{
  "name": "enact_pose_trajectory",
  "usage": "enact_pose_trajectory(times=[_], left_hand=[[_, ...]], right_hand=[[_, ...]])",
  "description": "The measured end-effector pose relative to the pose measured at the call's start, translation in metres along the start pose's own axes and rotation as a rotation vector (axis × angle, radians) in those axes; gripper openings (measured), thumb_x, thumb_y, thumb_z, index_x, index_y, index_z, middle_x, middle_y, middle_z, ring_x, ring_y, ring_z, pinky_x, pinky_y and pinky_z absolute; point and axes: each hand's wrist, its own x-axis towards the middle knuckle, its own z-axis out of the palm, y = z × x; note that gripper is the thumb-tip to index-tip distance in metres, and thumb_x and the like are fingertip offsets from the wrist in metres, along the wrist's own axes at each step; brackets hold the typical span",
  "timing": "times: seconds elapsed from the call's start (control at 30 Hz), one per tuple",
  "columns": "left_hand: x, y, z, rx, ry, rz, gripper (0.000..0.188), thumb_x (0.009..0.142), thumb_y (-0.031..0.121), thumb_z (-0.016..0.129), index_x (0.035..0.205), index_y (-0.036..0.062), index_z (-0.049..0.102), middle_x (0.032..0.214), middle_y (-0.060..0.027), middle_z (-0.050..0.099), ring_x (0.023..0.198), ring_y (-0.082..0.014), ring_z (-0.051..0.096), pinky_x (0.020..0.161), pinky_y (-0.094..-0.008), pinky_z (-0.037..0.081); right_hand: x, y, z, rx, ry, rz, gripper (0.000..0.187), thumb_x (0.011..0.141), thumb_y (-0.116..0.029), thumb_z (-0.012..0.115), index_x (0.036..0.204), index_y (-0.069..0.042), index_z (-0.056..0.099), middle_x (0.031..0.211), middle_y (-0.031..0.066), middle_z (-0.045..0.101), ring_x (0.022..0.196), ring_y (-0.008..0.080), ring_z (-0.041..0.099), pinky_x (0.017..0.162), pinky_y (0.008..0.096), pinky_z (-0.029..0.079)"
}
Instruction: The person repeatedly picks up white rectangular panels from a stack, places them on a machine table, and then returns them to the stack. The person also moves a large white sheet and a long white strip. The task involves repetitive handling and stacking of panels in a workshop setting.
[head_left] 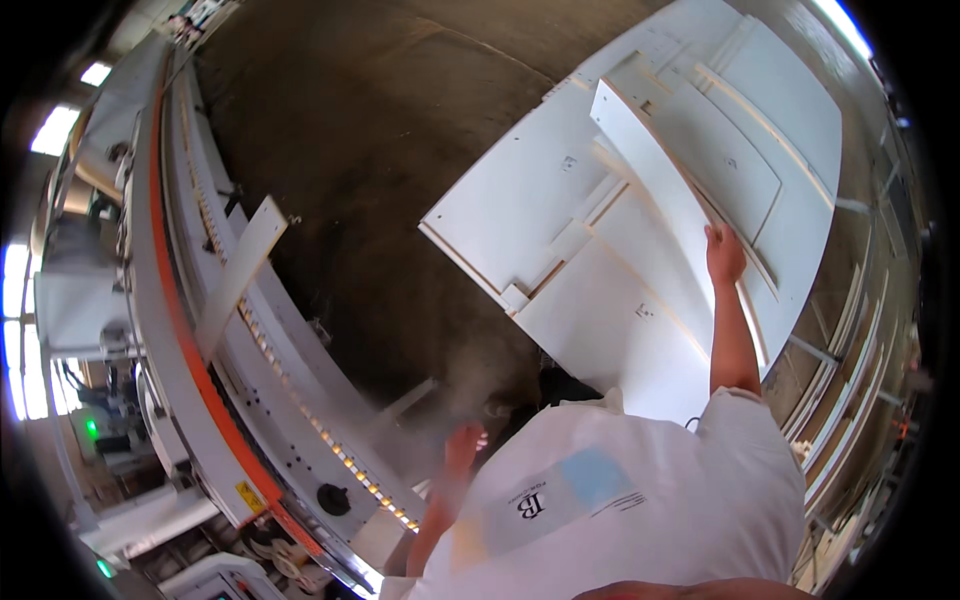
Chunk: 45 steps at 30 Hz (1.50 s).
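My right hand (725, 256) reaches out to the right, its fingers closed over the edge of a long, narrow white panel (650, 165). The panel is tilted up on its edge, above a pile of flat white boards (510, 215). Several boards of different sizes lie in the pile, some with pale wooden edges. Low in the middle, my left hand (464, 448) hangs near the long machine (300, 370), away from the boards. It is hazy, and I cannot make out its fingers well or anything in them.
The machine on the left has an orange strip (180, 290) and a row of small rollers (325, 435). Another white panel (240, 270) stands out from it at an angle. Brown floor (370, 150) lies between machine and boards. A rack with long strips (850, 390) is at the right.
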Motion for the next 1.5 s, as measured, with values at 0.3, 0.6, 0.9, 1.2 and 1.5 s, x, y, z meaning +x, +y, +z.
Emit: enact_pose_trajectory(times=[0.3,0.6,0.9,1.2,1.5], left_hand=[[-0.021,0.124,0.012,-0.405,-0.017,0.251,0.034,0.099,0.028,0.063,0.12,0.0018,0.061,0.098,-0.0045,0.067,0.086,-0.0114,0.063,0.074,-0.0258,0.05],[-0.077,0.088,-0.058,-1.083,0.062,0.506,0.033,0.104,0.034,0.053,0.124,0.0075,0.058,0.122,-0.007,0.066,0.113,-0.0223,0.063,0.101,-0.0415,0.047],[-0.141,-0.047,-0.112,-1.388,0.537,0.438,0.038,0.102,0.038,0.055,0.121,0.0057,0.058,0.111,-0.0101,0.07,0.1,-0.0251,0.069,0.085,-0.0416,0.056],[-0.157,-0.156,-0.187,-1.506,0.653,0.463,0.04,0.103,0.042,0.052,0.124,0.0083,0.056,0.116,-0.0085,0.069,0.107,-0.0263,0.068,0.095,-0.0471,0.054],[-0.14,-0.198,-0.217,-1.296,1.093,0.367,0.044,0.101,0.025,0.059,0.137,0.004,0.044,0.095,-0.0069,0.065,0.08,-0.0179,0.065,0.071,-0.0353,0.058]], right_hand=[[-0.136,-0.139,-0.044,0.873,-0.662,-0.226,0.028,0.095,-0.021,0.068,0.111,0.001,0.069,0.083,-0.001,0.065,0.076,0.0079,0.054,0.071,0.0254,0.045],[-0.242,-0.324,-0.055,0.693,-1.478,-0.654,0.032,0.095,-0.02,0.067,0.118,0.002,0.067,0.097,0.0002,0.067,0.09,0.0088,0.059,0.084,0.027,0.048],[-0.346,-0.353,-0.031,0.452,-0.755,-1.263,0.065,0.078,-0.032,0.081,0.135,-0.011,0.056,0.131,0.0154,0.061,0.12,0.0341,0.057,0.102,0.0431,0.047],[-0.32,-0.252,-0.005,0.357,-1.12,-0.51,0.061,0.085,-0.043,0.075,0.125,0.0,0.059,0.114,0.0145,0.067,0.103,0.025,0.065,0.089,0.039,0.053],[-0.417,-0.272,-0.015,0.293,-1.551,-0.708,0.037,0.088,-0.031,0.075,0.101,0.002,0.067,0.083,0.0041,0.068,0.069,0.0105,0.061,0.063,0.0254,0.048]])
